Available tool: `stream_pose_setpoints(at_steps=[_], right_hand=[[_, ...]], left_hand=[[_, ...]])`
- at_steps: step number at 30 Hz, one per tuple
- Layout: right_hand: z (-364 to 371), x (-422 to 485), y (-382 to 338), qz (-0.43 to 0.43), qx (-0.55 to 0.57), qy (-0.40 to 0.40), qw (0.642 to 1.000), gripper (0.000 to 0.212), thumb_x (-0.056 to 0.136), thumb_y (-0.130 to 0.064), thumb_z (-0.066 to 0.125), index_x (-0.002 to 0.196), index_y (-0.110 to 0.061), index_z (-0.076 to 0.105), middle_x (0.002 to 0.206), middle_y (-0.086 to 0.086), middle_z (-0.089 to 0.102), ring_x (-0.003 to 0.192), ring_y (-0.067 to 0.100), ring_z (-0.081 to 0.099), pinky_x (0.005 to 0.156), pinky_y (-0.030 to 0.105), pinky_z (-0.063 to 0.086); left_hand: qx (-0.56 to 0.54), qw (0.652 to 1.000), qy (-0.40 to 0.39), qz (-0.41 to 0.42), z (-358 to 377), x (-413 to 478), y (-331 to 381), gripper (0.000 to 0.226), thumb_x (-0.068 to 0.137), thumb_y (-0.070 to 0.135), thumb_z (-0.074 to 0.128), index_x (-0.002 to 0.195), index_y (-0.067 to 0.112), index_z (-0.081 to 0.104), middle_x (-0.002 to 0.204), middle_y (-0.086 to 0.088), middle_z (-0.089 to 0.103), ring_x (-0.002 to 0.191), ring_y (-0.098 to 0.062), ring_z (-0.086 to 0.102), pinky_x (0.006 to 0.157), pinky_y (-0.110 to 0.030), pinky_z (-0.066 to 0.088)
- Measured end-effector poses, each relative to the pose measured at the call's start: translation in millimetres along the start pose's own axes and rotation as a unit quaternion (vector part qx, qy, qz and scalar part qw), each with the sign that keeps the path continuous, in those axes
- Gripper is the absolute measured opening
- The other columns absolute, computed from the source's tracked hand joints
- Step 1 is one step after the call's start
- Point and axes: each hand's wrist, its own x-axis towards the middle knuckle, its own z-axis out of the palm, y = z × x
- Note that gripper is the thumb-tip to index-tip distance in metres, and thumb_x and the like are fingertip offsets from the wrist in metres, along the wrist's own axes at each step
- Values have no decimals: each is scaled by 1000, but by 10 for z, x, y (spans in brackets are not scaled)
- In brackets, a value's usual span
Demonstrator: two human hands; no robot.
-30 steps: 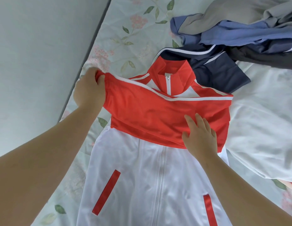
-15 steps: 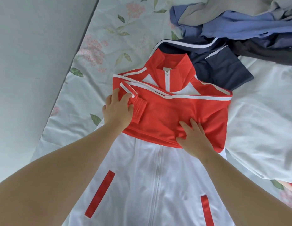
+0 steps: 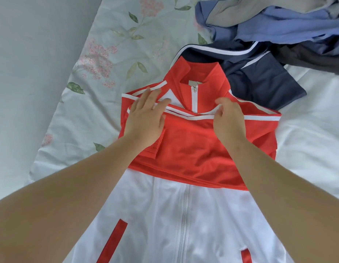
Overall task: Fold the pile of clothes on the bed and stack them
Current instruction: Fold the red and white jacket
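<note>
Left hand (image 3: pixel 146 118) lies flat, fingers straight, on the jacket (image 3: pixel 193 149) at frame centre. Right hand (image 3: pixel 229 120) bends fingers at the white piping (image 3: pixel 259 117); grip indeterminate. Jacket: red yoke, white body, smooth knit, ribbed cuff (image 3: pixel 157 145), stand collar (image 3: pixel 218 80).

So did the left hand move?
Yes. The left hand came inward from beyond the side of the jacket and now lies flat near the red collar.
</note>
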Motion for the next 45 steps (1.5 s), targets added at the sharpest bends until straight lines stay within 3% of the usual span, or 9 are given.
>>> stream_pose_setpoints(at_steps=[7,11,17,23,28,33,38,42,45], right_hand=[[273,593,236,41,-31,-35,998,46,92,-14,53,137,-17,41,132,17,36,118,38,44,98,40,37],[334,660,342,33,-80,3,996,21,95,-25,51,112,-13,50,119,12,41,102,33,51,71,36,38],[165,742,412,-7,44,128,991,9,91,-18,57,90,-12,50,94,-1,38,70,16,39,68,28,34],[277,870,511,107,88,123,983,35,94,-17,53,68,-23,30,96,6,45,73,15,39,65,14,24],[304,873,506,114,114,68,984,5,94,-16,50,93,-13,47,109,10,49,88,18,45,79,18,34],[127,453,393,48,84,0,995,52,91,-16,52,141,-11,36,139,11,44,126,24,43,108,35,32],[7,-780,395,-129,-56,55,988,55,81,-11,57,136,-5,48,138,17,49,130,36,43,105,50,37],[182,-1822,670,-165,-170,0,971,56,67,-10,76,121,-8,63,130,16,58,119,39,55,96,51,44],[260,-2481,927,-173,-206,-27,963,45,78,-23,55,122,-19,62,128,11,61,116,35,59,99,48,34]], left_hand=[[29,978,-190,-81,574,616,-103,56,93,60,27,145,49,10,159,9,-5,146,-28,-9,112,-61,6],[51,986,-128,-92,716,585,-97,60,86,69,13,143,51,7,159,10,-3,146,-30,-9,109,-65,4],[64,986,-96,-117,746,583,-49,55,93,58,17,146,48,5,160,8,-2,146,-29,-8,110,-64,6],[61,988,-71,-121,793,565,-38,53,94,52,16,147,48,6,160,6,0,146,-30,-6,111,-65,6],[42,988,-92,-118,814,588,-77,51,96,51,16,146,48,6,160,7,-2,146,-29,-9,112,-61,0],[-6,994,-38,-97,543,476,-24,49,101,38,26,150,35,17,160,1,7,147,-28,-2,116,-56,3],[-12,992,121,38,334,-567,315,47,95,27,38,140,15,45,146,-12,41,139,-35,29,109,-54,23],[4,994,22,111,538,-1784,542,47,90,30,40,136,19,42,140,-10,50,135,-30,32,107,-56,31],[34,989,-63,133,681,-2490,585,48,95,38,35,135,17,51,141,-8,50,136,-29,30,104,-56,28]])
